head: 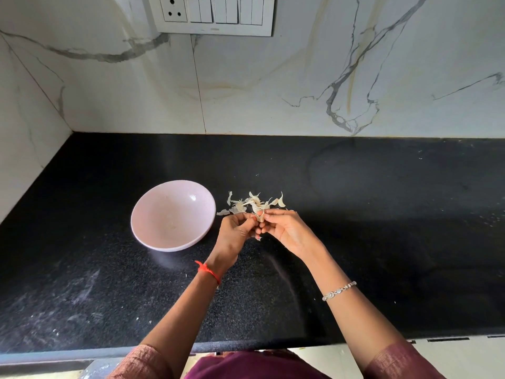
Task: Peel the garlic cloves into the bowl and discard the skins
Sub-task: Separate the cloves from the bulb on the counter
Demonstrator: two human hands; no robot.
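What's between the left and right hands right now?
A garlic clove, pinched by both the left hand and the right hand, shown in the head view.

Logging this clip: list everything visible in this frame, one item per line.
Pale pink round bowl: one, pink, counter, left side.
Papery garlic skins: one pile, off-white, counter, right of bowl.
Garlic clove: one, pale, held near the skins.
Black stone counter: one, black, foreground.
White switch panel: one, white, wall, top.
Red thread: one, red, left wrist.
Silver bead bracelet: one, silver, right wrist.
Left hand: pinches clove.
Right hand: pinches clove.
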